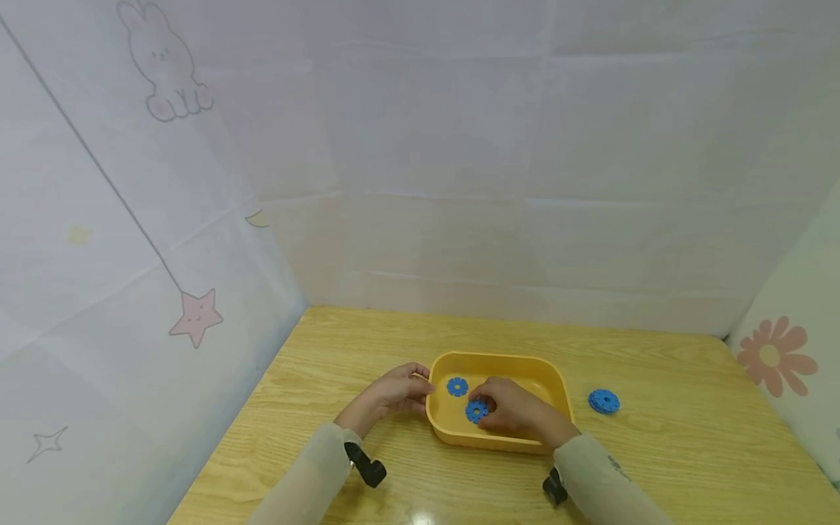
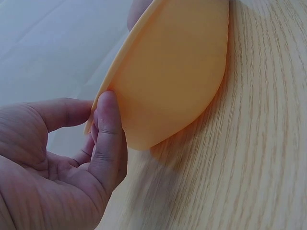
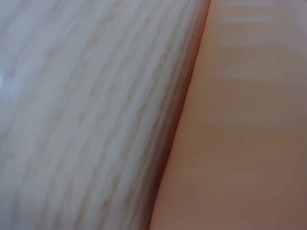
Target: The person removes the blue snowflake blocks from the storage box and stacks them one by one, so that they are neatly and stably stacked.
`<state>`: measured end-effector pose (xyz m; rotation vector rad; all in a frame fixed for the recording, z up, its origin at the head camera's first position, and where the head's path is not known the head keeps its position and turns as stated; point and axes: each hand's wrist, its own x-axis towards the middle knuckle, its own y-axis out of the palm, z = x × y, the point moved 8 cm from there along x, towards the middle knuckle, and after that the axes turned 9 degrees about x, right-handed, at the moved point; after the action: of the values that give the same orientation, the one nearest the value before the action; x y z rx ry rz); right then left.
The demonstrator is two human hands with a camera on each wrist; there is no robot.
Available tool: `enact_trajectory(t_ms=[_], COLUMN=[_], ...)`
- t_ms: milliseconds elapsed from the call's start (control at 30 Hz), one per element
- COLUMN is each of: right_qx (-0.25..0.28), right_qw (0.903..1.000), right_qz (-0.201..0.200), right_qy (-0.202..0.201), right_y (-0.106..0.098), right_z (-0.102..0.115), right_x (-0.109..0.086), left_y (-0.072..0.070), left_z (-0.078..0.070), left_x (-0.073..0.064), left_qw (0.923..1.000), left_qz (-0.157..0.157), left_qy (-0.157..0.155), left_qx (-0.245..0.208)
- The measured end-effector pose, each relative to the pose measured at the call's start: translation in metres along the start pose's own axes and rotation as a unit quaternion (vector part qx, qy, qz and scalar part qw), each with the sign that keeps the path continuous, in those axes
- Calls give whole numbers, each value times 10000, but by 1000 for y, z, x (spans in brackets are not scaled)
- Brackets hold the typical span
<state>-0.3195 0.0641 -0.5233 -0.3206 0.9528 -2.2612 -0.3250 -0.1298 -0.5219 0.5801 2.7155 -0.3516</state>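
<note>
A yellow plastic tray (image 1: 534, 370) sits on the wooden table. Its left rim is pinched between the thumb and fingers of my left hand (image 1: 397, 391); the left wrist view shows this grip on the rim (image 2: 117, 60) closely. My right hand (image 1: 515, 405) reaches inside the tray and holds a blue notched disc (image 1: 474, 415) by its right edge, low over the tray floor. Whether this disc touches the floor I cannot tell. Another blue notched disc (image 1: 451, 388) lies flat inside, near the tray's left end. The right wrist view has only the tray's outer wall (image 3: 240, 143) and tabletop.
To the right of the tray, a small pile of blue notched discs (image 1: 604, 401) lies on the wooden table (image 1: 682, 437). White sheets with printed figures (image 1: 459, 182) hang behind the table and at both sides. Black straps circle both wrists.
</note>
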Motion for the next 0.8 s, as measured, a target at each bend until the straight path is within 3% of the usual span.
enact_trajectory(t_ms=[300,567,800], right_qx=[16,480,258], right_qw=[10000,9985,9978], right_qz=[-67,-233,-554], right_qy=[19,115,-239], right_y=[-4,-16,-36], right_z=[5,6,10], right_x=[-2,-9,-22], left_y=[0,-1,-1], left_z=[1,3,2], left_x=[-1,1,1], left_qw=[10000,10000,10000], left_qz=[26,-3,-8], left_qy=[30,-10,4], left_qx=[-14,-51,-42])
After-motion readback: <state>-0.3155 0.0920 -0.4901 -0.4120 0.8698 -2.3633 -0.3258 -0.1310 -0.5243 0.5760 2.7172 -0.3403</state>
